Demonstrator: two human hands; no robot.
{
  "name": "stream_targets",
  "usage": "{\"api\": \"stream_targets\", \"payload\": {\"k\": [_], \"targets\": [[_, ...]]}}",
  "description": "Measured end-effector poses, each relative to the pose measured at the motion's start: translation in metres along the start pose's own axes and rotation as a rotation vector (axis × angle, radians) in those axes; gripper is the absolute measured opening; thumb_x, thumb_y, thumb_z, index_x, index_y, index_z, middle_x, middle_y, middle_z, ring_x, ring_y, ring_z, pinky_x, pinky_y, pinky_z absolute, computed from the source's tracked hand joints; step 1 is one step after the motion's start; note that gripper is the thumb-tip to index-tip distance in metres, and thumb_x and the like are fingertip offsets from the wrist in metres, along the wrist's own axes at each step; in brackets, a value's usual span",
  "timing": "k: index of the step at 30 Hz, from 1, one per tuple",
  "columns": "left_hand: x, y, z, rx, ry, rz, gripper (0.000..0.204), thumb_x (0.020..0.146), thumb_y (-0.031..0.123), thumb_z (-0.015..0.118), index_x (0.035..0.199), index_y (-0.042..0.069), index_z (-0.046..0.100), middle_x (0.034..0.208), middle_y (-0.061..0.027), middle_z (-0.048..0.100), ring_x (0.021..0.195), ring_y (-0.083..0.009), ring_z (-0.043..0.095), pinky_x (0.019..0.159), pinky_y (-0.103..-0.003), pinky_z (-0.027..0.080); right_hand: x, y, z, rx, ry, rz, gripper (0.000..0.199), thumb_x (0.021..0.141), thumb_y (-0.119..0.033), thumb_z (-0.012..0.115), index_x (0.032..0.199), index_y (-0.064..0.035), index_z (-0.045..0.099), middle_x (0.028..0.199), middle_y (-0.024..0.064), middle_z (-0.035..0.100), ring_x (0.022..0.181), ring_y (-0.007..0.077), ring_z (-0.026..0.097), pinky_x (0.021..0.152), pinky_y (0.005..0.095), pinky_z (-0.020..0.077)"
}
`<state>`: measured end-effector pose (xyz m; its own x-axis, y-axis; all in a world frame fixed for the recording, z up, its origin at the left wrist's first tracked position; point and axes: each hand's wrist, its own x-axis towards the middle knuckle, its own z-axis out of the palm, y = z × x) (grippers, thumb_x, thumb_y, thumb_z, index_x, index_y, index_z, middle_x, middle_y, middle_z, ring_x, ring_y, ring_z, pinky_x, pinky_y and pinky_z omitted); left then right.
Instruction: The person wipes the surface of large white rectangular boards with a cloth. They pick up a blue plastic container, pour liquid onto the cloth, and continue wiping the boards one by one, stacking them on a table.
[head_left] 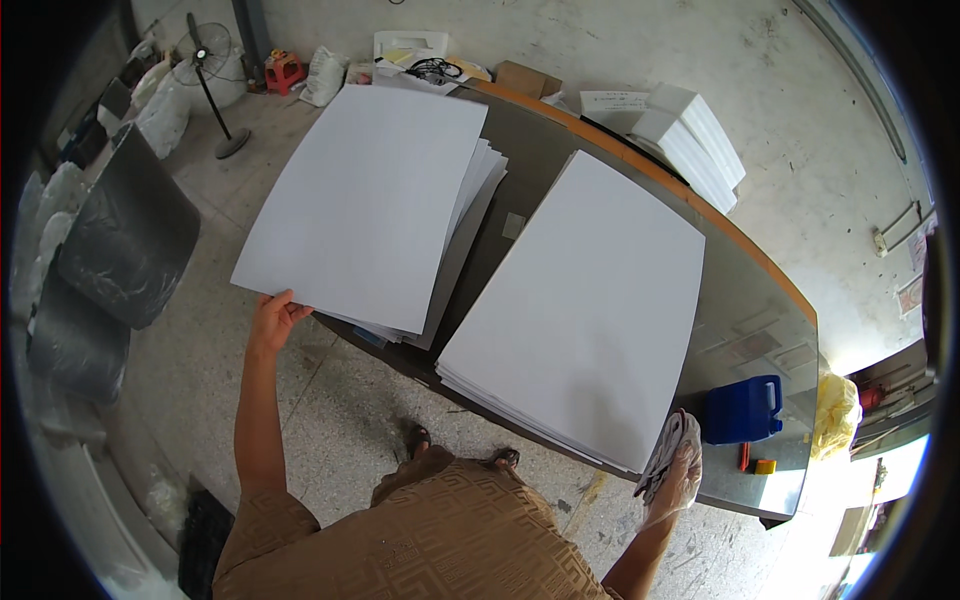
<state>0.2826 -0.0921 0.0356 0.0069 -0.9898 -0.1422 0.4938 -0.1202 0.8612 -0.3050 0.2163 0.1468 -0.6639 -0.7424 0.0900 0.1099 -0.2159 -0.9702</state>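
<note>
Two piles of large white sheets lie side by side on a dark table. At the near-left edge of the left pile's top sheet (365, 205), my left hand (274, 322) is closed, fingers over the edge and thumb out of sight beneath. That sheet sits skewed over the uneven sheets (475, 200) under it. The right pile (585, 310) is more evenly stacked, with a faint grey shadow near its front. By its front right corner, my right hand (684, 478), in a clear plastic glove, holds a crumpled grey-and-white rag (664, 455).
A blue jerrycan (742, 410) stands at the table's right end, beside a small orange-and-yellow object (765, 467). White foam blocks (690, 140) lean beyond the far edge. A standing fan (205, 85), a red stool (284, 73) and dark wrapped panels (130, 230) occupy the left.
</note>
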Motion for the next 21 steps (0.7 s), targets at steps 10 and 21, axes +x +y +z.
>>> {"api": "stream_targets", "payload": {"k": [10, 21], "targets": [[-0.003, -0.039, -0.019, 1.108, 0.408, 0.044, 0.015, 0.092, 0.014, 0.068, 0.096, 0.001, 0.066, 0.091, -0.0133, 0.069, 0.081, -0.0245, 0.067, 0.068, -0.039, 0.056, 0.012, -0.006, 0.043, -0.702, -0.204, -0.296, 0.036, 0.093, -0.017, 0.06, 0.121, 0.005, 0.063, 0.112, 0.0167, 0.068, 0.102, 0.0242, 0.064, 0.091, 0.0327, 0.0481], [-0.134, -0.141, 0.199, 1.208, -0.487, 1.3, 0.028, 0.081, 0.015, 0.077, 0.108, 0.01, 0.071, 0.123, -0.0106, 0.059, 0.12, -0.0287, 0.053, 0.102, -0.044, 0.046, 0.037, 0.024, 0.218, -1.17, -0.664, -0.704, 0.045, 0.081, -0.029, 0.077, 0.118, -0.005, 0.067, 0.092, 0.0166, 0.06, 0.086, 0.0302, 0.06, 0.073, 0.043, 0.0507]]}}
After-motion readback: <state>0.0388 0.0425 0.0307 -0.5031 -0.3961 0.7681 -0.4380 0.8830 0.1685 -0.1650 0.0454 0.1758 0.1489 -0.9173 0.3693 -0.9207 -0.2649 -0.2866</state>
